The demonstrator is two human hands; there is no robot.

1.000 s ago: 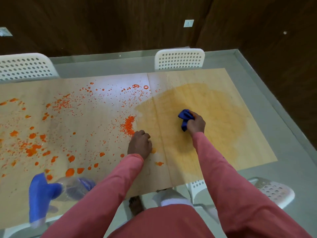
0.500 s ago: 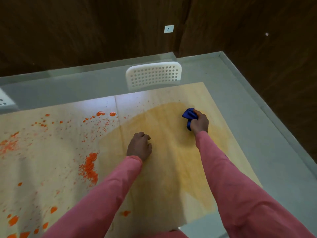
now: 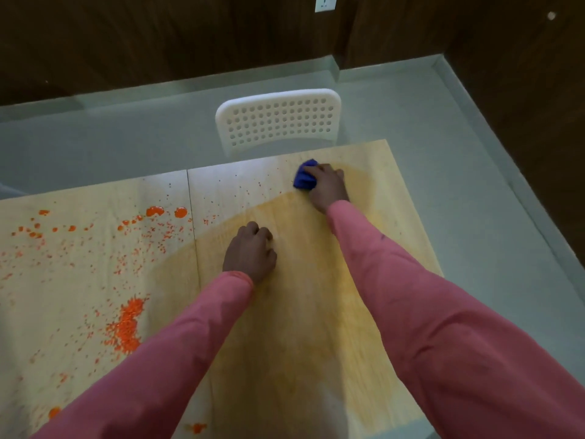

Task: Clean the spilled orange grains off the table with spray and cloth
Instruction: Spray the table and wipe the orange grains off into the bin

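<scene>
Counting what shows: two hands, one blue cloth, one white perforated chair, one wall socket, and two wooden panels that make up the worktop (image 3: pixel 395 191), joined at a seam left of centre. The right hand (image 3: pixel 327 188) grips the blue cloth (image 3: pixel 304 179), fingers curled over the bunched fabric and pressing it down near the far edge of the right panel, just in front of the white chair (image 3: pixel 278 122). The left hand (image 3: pixel 250 253) is a closed fist holding nothing, knuckles resting on the worktop just right of the seam. Both arms wear pink sleeves (image 3: pixel 443 327).

Orange grains (image 3: pixel 126 324) lie almost wholly on the left panel: one dense heap near the left sleeve, two larger blobs side by side close to the seam at the far side, and a wide scatter of small specks and blobs around them; only faint specks cross onto the right panel. A yellowish damp smear (image 3: pixel 300 327) covers most of the right panel, reaching up to the cloth. The wall socket (image 3: pixel 324 3) sits high on the dark wooden wall.

Against a second ago, the cloth hand has travelled from the middle of the smear to the far edge of the panel, the view has swung right, and the spray bottle and two more chairs seen then have dropped out of sight. The left hand has shifted from the heap of grains to the right of the seam
</scene>
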